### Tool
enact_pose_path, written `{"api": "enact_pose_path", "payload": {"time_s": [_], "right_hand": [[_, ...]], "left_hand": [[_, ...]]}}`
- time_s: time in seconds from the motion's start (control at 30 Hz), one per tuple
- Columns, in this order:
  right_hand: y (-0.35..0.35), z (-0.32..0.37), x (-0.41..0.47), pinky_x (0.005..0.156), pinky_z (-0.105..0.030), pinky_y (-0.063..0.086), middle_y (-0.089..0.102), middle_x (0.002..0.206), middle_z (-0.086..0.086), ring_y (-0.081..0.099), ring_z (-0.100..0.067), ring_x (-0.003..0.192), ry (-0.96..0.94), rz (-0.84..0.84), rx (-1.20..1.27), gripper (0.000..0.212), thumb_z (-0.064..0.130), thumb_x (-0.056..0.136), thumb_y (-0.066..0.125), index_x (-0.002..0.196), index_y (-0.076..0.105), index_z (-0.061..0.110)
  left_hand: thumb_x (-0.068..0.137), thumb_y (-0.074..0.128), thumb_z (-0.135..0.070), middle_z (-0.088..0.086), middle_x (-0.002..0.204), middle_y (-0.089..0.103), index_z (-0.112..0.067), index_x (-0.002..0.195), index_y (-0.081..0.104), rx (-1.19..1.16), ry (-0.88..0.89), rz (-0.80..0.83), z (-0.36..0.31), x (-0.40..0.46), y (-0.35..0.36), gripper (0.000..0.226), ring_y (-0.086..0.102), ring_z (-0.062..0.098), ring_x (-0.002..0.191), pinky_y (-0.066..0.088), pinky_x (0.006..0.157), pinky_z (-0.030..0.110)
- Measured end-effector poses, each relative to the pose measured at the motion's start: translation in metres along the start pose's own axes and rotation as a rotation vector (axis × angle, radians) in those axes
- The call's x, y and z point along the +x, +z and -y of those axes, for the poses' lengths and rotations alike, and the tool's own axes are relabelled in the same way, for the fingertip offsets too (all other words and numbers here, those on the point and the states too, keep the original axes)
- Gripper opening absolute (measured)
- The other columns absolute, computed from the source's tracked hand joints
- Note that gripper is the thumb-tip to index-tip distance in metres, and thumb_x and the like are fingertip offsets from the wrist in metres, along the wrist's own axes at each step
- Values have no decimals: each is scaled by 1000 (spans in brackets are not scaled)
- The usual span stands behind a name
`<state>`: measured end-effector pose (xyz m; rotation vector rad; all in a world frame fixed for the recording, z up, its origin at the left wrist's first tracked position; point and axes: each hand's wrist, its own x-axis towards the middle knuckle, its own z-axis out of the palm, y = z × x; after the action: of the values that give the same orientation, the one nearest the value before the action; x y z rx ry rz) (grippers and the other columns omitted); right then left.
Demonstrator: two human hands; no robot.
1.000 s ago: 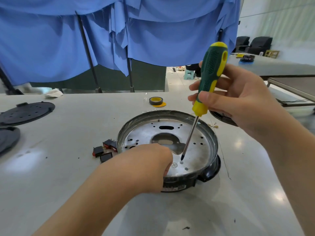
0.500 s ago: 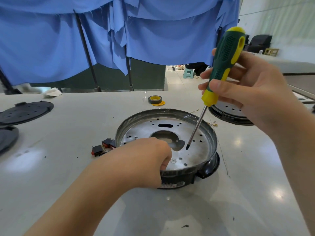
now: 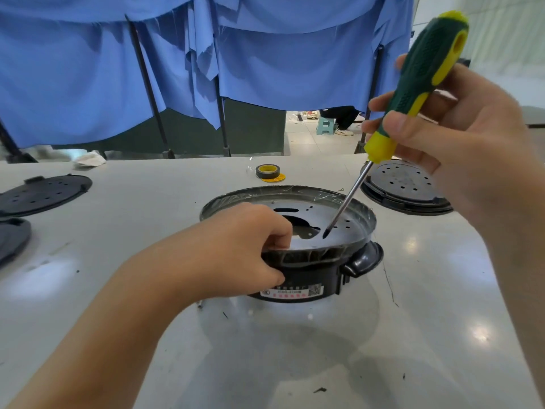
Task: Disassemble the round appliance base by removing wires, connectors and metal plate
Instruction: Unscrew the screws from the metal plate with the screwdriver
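Observation:
The round appliance base (image 3: 306, 278) is black with a label on its side and sits mid-table. A shiny perforated metal plate (image 3: 339, 231) with a central cut-out lies inside its rim. My left hand (image 3: 236, 249) grips the near left rim, fingers curled over the edge and thumb on the black wall. My right hand (image 3: 460, 149) holds a green and yellow screwdriver (image 3: 413, 87) tilted down to the left. Its tip hovers just over the plate near the cut-out.
A second round base (image 3: 404, 190) lies behind right. Black round covers (image 3: 44, 193) lie at the far left. A roll of black tape (image 3: 267, 171) sits behind the base. Blue cloth hangs beyond the table's far edge. Small debris dots the near table.
The base has lifted and tilted so its black side wall and label now face me. The screwdriver rose and shifted right. The small black connectors left of the base are now hidden.

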<state>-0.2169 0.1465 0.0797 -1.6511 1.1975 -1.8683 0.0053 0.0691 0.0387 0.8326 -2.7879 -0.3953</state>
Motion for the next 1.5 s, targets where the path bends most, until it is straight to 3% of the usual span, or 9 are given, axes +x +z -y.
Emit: {"api": "enact_pose_path", "payload": {"time_s": [0.2,0.4,0.67,0.93,1.13,1.2,1.3,1.37,1.5], "right_hand": [[-1,-4,2,80,-33,57,74,100,0,71,-24,95,-5,-54,0,37,13,82,67,115,52,18],[-1,-4,2,76,-30,57,75,97,-2,72,-24,92,13,-69,-7,39,14,80,70,114,52,20],[-1,-9,2,79,-39,59,74,100,1,73,-20,86,68,-57,-177,62,20,75,76,130,48,16],[2,-11,1,73,-33,59,75,96,0,74,-21,82,108,-8,-157,55,15,77,76,127,51,16],[7,-9,-2,70,-30,59,74,94,-3,74,-21,79,104,39,-145,62,26,67,76,124,53,19],[9,-9,-3,68,-28,58,72,90,0,73,-19,74,98,55,-175,55,24,71,76,122,55,20],[9,-11,-2,63,-24,55,65,78,8,67,-14,64,115,96,-200,34,11,85,69,116,56,21],[9,-12,-2,59,-20,52,61,71,10,61,-10,59,158,153,-249,26,7,88,63,107,57,25],[18,-17,-9,54,-15,48,57,66,2,52,-3,55,202,406,-560,13,21,83,68,90,60,29]], "left_hand": [[73,76,-29,-11,68,56,-27,63,52,-4,22,-64,-2,1,-2,26,54,5,68,40,54,18],[71,71,-23,-8,62,51,-25,61,48,45,14,32,-5,3,14,25,48,7,57,37,48,22],[70,71,-26,-22,54,51,-27,61,51,3,-29,244,-1,11,41,22,47,-4,50,34,45,14],[70,76,-28,-23,51,52,-28,61,52,-40,-41,287,2,10,41,26,47,-11,47,30,36,5],[70,76,-34,-29,54,51,-29,62,52,8,-58,307,1,8,40,26,47,-9,48,32,41,10],[71,75,-33,-19,55,51,-29,61,50,36,-64,294,1,8,41,26,46,-5,46,33,43,13],[73,71,-27,-11,55,45,-24,61,45,85,-43,271,-2,9,45,29,44,-6,44,28,36,8],[75,68,-23,-8,56,43,-20,62,43,113,-23,256,-4,10,48,28,42,-4,44,31,40,3],[73,72,-29,-9,56,43,-20,62,43,101,-45,268,-3,10,47,33,42,-2,44,29,35,8]]}}
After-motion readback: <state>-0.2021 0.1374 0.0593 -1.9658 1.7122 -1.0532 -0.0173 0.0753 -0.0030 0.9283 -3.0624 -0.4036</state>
